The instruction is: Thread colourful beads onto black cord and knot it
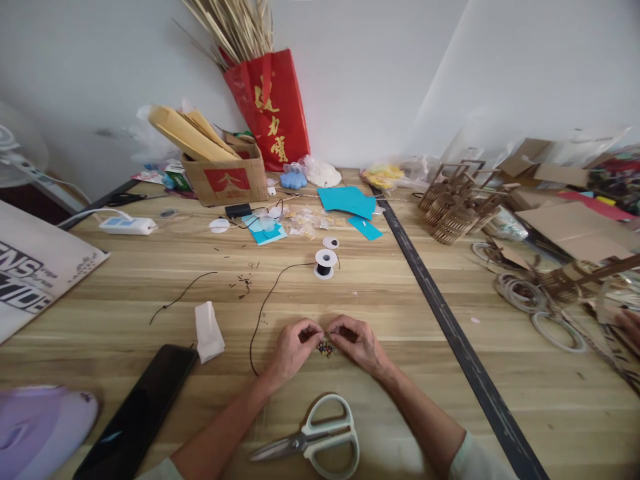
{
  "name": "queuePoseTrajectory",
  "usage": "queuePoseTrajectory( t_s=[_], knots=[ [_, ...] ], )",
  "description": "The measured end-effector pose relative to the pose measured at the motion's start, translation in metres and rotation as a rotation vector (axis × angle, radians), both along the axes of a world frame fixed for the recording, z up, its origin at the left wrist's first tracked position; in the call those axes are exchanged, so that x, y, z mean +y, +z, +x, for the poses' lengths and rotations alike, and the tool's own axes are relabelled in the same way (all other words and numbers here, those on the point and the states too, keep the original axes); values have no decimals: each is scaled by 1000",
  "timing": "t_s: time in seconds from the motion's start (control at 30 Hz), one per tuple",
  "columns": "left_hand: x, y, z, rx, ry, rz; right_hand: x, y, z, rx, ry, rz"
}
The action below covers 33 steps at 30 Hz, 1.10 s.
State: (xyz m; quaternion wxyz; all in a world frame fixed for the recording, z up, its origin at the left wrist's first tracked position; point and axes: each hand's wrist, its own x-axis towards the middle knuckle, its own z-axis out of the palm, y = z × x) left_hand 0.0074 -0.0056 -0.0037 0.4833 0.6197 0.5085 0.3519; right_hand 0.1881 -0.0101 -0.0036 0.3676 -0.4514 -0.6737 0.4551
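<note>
My left hand (295, 345) and my right hand (359, 341) are close together, fingertips pinched and nearly meeting. What lies between the fingertips is too small to make out. Just below them sits a small heap of multicoloured beads (326, 349). A thin black cord (261, 310) runs from a white spool (326, 257) wound with black, curves down on the left and passes out of sight at my left forearm. Nearer to me, between my forearms, lie scissors (327, 437) with pale green handles, blades pointing left.
On the left lie a black phone (137, 413), a folded white paper (209, 331) and a loose cord piece (183, 293). Blue sheets (346, 200) and a cardboard box (227, 180) stand behind. Woven baskets (453, 207) and another person's hand (629, 327) are at right.
</note>
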Motion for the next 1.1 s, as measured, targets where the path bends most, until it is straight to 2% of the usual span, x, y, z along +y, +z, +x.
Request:
queuePoseTrajectory(
  t_s=[0.33, 1.1],
  knots=[
    [0, -4, -1, 0, -17, 49, -1, 2, -2, 0, -17, -35],
    [0, -1, -1, 1, -25, 63, -1, 0, -2, 2, -10, -52]
  ],
)
